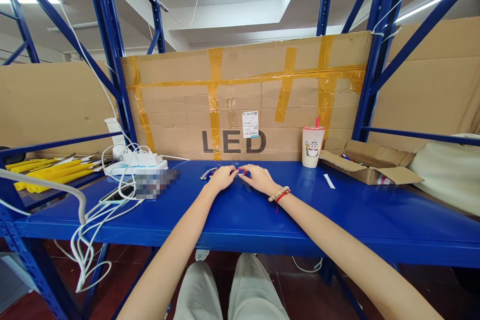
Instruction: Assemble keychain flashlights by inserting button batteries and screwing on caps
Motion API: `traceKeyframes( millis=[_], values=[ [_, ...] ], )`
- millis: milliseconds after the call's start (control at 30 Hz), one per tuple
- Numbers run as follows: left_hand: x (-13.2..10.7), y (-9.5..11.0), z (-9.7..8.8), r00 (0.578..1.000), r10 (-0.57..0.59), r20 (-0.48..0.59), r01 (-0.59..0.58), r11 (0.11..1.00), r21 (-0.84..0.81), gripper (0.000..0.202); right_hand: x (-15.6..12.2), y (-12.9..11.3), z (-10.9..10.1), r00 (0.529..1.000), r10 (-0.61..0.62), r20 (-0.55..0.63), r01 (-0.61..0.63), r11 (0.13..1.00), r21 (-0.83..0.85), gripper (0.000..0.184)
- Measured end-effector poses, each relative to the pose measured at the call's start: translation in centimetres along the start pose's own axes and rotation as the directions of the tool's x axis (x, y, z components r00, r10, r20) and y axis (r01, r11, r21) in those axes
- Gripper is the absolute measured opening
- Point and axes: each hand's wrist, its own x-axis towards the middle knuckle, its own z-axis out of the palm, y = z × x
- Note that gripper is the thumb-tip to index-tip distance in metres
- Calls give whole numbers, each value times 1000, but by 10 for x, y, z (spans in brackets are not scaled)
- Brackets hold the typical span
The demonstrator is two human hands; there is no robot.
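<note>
Both my arms reach out over the blue metal shelf [262, 210]. My left hand [222, 178] and my right hand [258, 178] meet at the middle, fingers curled, pinching a small red and silver object [242, 172] between them. Just left of my left hand lie a few small silver and dark pen-like pieces [208, 174]. A bead bracelet with a red string [279, 194] sits on my right wrist.
A white drink cup [312, 146] stands right of my hands, then an open cardboard box [369, 162] and a white cushion [448, 170]. A power strip [137, 162], white cables [93, 220] and yellow tools [52, 170] lie at left. A taped cardboard sheet marked LED [243, 100] backs the shelf.
</note>
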Motion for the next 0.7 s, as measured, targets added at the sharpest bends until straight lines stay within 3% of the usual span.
traceKeyframes(
  millis=[467,700],
  values=[
    [-1,0,0,1000,14,12,-14,1000,9,29,0,-1,0,1000,-19,-9,19,1000,13,28],
    [0,-1,1,1000,22,16,-22,1000,-5,30,0,0,0,999,-40,17,41,997,-67,28]
  ],
)
